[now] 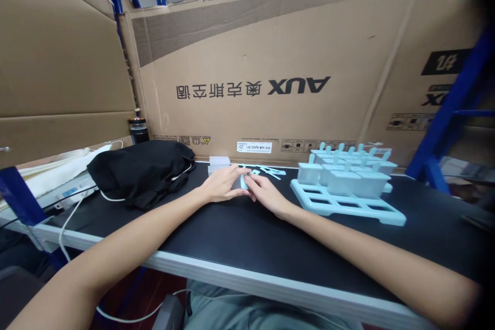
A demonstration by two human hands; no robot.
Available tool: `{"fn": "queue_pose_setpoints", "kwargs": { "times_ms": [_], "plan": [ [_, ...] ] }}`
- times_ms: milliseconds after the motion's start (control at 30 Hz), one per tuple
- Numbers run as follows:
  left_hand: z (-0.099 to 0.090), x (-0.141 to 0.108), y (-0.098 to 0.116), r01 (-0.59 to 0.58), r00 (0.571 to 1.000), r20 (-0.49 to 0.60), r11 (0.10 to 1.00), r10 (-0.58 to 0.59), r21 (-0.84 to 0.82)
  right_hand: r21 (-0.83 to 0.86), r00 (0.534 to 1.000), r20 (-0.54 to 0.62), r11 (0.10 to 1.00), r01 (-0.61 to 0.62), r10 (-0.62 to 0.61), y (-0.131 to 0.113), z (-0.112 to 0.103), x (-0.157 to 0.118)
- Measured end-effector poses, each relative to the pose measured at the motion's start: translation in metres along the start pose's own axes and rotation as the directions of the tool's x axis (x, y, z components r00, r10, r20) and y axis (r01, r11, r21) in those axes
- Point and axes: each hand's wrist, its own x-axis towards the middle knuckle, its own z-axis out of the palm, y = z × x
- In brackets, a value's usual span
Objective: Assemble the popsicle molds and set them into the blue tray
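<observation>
Over the middle of the black tabletop my left hand [221, 184] is closed around a translucent popsicle mould cup [236, 183], mostly covered by the fingers. A light-blue stick lid [243, 181] sits at the cup's right end. My right hand [266, 193] pinches that lid from the right, its fingertips almost meeting the left hand. Just behind the hands are translucent mould cups [219, 162]. Loose light-blue stick lids [273, 171] lie behind the right hand. To the right, a light-blue rack [348, 206] carries several filled-in slots of popsicle moulds [342, 183], sticks pointing up; its front slots are bare.
A black cloth bundle [143, 172] lies at the left, with a dark bottle [138, 130] behind it. White cables [73, 216] hang over the table's front edge. A large cardboard panel [247, 51] closes off the back. Blue shelf posts [436, 175] stand at the sides.
</observation>
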Motion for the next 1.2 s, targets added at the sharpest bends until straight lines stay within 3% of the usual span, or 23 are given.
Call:
{"fn": "queue_pose_setpoints", "kwargs": {
  "times_ms": [133, 400, 633, 833, 900, 933, 967, 1067, 1100, 1200],
  "plan": [
    [-0.005, 0.0, 0.004, 0.007, 0.999, 0.053, 0.998, -0.01, 0.055, 0.052, 0.994, 0.095, 0.996, -0.067, 0.062, 0.0, 0.002, 0.0],
    [-0.006, 0.002, 0.004, 0.03, 0.991, 0.123, 0.978, -0.057, 0.206, -0.041, 0.99, 0.075, 0.993, -0.114, 0.117, 0.005, 0.0, 0.004],
    [-0.009, 0.004, 0.005, 0.022, 0.986, 0.149, 0.951, -0.071, 0.308, -0.009, 0.987, 0.099, 0.992, -0.127, 0.127, 0.003, 0.001, 0.003],
    [-0.012, 0.006, 0.001, 0.083, 0.993, 0.064, 0.967, -0.101, 0.241, 0.095, 0.979, 0.17, 0.987, -0.132, 0.114, 0.002, -0.011, 0.017],
    [-0.015, 0.004, -0.007, 0.147, 0.989, 0.001, 0.969, -0.15, 0.198, -0.005, 0.988, 0.108, 0.994, -0.106, 0.106, 0.003, -0.022, 0.034],
    [-0.018, 0.002, -0.012, 0.182, 0.983, -0.032, 0.967, -0.179, 0.178, -0.149, 0.993, 0.08, 0.986, -0.072, 0.085, 0.004, -0.028, 0.044],
    [-0.02, 0.0, -0.018, 0.213, 0.977, -0.061, 0.964, -0.206, 0.159, -0.336, 0.996, 0.074, 0.942, -0.027, 0.055, 0.004, -0.034, 0.057],
    [-0.028, -0.007, -0.032, 0.28, 0.956, -0.117, 0.953, -0.268, 0.114, -0.758, 0.98, 0.198, 0.637, 0.141, 0.019, 0.005, -0.044, 0.095],
    [-0.03, -0.009, -0.035, 0.293, 0.952, -0.123, 0.951, -0.28, 0.104, -0.806, 0.968, 0.248, 0.563, 0.183, 0.039, 0.006, -0.045, 0.106],
    [-0.032, -0.01, -0.037, 0.298, 0.951, -0.116, 0.95, -0.287, 0.092, -0.848, 0.932, 0.342, 0.468, 0.25, 0.122, 0.008, -0.044, 0.13]
  ]
}}
